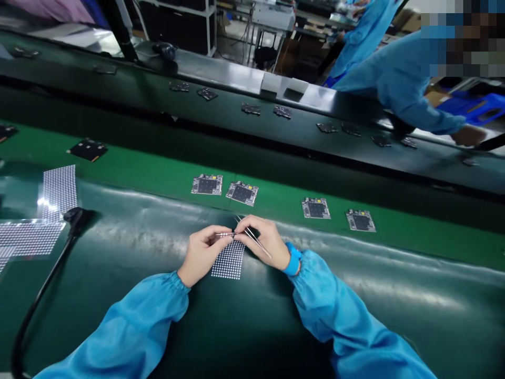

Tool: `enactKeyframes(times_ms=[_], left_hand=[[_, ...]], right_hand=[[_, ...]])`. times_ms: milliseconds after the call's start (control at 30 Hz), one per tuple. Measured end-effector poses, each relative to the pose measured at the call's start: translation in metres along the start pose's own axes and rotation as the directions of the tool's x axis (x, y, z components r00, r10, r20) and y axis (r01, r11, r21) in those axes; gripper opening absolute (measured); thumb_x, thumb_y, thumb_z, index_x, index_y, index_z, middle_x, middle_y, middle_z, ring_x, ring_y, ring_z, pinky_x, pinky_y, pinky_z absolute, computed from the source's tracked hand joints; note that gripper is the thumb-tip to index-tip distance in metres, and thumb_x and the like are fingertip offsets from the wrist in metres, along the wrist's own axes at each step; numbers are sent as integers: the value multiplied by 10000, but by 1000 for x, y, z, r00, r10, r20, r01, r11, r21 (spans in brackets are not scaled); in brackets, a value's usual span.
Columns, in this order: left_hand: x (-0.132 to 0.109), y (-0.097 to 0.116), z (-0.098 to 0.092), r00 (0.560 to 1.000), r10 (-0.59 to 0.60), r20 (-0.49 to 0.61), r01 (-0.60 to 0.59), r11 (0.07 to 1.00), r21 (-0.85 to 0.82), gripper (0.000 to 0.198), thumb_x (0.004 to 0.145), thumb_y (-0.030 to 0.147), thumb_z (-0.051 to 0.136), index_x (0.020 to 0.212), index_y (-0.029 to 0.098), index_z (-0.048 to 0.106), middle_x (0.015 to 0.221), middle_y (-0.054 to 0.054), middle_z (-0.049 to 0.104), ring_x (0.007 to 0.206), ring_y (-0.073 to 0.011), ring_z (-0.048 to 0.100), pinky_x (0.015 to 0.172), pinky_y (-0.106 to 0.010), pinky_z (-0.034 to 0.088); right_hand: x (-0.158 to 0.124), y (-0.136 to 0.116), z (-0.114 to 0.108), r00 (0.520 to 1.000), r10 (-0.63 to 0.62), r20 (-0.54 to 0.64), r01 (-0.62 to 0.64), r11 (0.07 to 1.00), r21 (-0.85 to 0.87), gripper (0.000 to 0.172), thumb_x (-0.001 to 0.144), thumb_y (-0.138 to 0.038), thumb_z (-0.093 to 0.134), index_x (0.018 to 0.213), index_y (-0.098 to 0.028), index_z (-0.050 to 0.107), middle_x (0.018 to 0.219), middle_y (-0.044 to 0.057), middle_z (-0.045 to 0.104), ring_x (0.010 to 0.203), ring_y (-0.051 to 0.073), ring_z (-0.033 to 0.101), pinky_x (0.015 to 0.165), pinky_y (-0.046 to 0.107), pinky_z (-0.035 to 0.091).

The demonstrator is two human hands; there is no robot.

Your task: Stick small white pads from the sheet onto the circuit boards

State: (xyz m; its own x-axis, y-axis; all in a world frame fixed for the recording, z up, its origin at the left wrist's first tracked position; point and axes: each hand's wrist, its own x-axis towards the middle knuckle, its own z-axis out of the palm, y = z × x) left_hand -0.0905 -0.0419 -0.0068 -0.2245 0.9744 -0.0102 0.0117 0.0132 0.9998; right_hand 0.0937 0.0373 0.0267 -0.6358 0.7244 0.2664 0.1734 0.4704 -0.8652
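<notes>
My left hand [203, 254] pinches a thin silver tool [224, 234], probably small tweezers, with its tip pointing toward my right hand. My right hand [263, 241] holds steel tweezers [254, 239] angled up and left, and their tips nearly meet the left tool. Below both hands, a sheet of tiny dotted square pads [228, 260] lies on the dark green mat [118, 326]. My right wrist wears a blue strap [294, 259]. Whatever the tips may grip is too small to tell.
Several circuit boards, including one [242, 193], lie on a green belt [150, 173] beyond the mat. More dotted sheets [59, 192] and a black cable [43, 300] lie to the left. At the far right, a co-worker's blue-sleeved hand [468, 136] reaches over a dark belt [250, 109] holding dark boards.
</notes>
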Motion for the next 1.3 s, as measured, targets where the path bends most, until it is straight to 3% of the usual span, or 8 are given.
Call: enactKeyframes(times_ms=[167,367,433,500,633,800,933,1300], left_hand=[[9,0,19,997,-17,80,20,999,-39,202,789,275,809,980,214,795,916,-40,815,797,-179,778,754,-257,636],[18,-10,30,995,5,96,-14,996,89,136,818,298,793,928,221,811,879,-37,809,754,-171,756,708,-255,625],[19,-12,29,997,9,79,-18,995,103,137,821,307,794,929,224,813,876,-35,811,735,-163,750,691,-247,619],[18,-13,28,998,21,61,-27,994,110,139,818,308,797,927,224,814,869,-34,811,721,-159,748,679,-243,617],[17,-10,26,998,53,36,-57,989,136,121,815,293,794,910,221,813,855,-29,811,714,-157,748,677,-246,621],[15,-6,25,997,61,37,-66,986,156,93,826,287,787,887,221,810,830,-20,805,705,-155,744,655,-247,619],[15,-5,24,997,68,42,-75,980,182,75,830,276,791,886,232,812,838,-12,805,702,-148,739,661,-245,616],[14,-5,23,994,92,61,-103,974,203,64,856,284,783,895,243,813,858,-2,805,729,-140,741,680,-232,604]], right_hand=[[-17,6,-24,997,80,-22,-80,997,-6,116,948,-315,700,941,-202,675,894,33,708,810,168,665,773,306,520],[-29,12,-42,994,87,-73,-89,996,-30,143,949,-286,691,1064,-203,712,1033,81,730,956,207,691,883,375,554],[-28,13,-46,986,113,-125,-108,993,48,231,979,-273,646,1193,-215,708,1121,94,742,1024,211,703,938,400,564],[-23,12,-48,967,196,-160,-162,966,203,278,995,-282,623,1256,-221,697,1068,81,769,937,187,730,877,380,602],[-13,11,-45,946,284,-154,-209,900,382,184,930,-320,716,1029,-177,777,873,58,773,715,142,709,661,291,617],[-8,7,-34,906,397,-148,-252,785,566,185,822,-293,829,904,-165,725,741,33,758,655,162,737,613,285,629],[-7,5,-31,890,434,-139,-304,794,526,212,767,-282,875,817,-144,723,720,44,753,614,150,724,595,268,623],[-4,1,-28,886,451,-109,-341,792,506,293,760,-373,875,800,-152,687,676,28,723,584,140,702,550,263,608]])
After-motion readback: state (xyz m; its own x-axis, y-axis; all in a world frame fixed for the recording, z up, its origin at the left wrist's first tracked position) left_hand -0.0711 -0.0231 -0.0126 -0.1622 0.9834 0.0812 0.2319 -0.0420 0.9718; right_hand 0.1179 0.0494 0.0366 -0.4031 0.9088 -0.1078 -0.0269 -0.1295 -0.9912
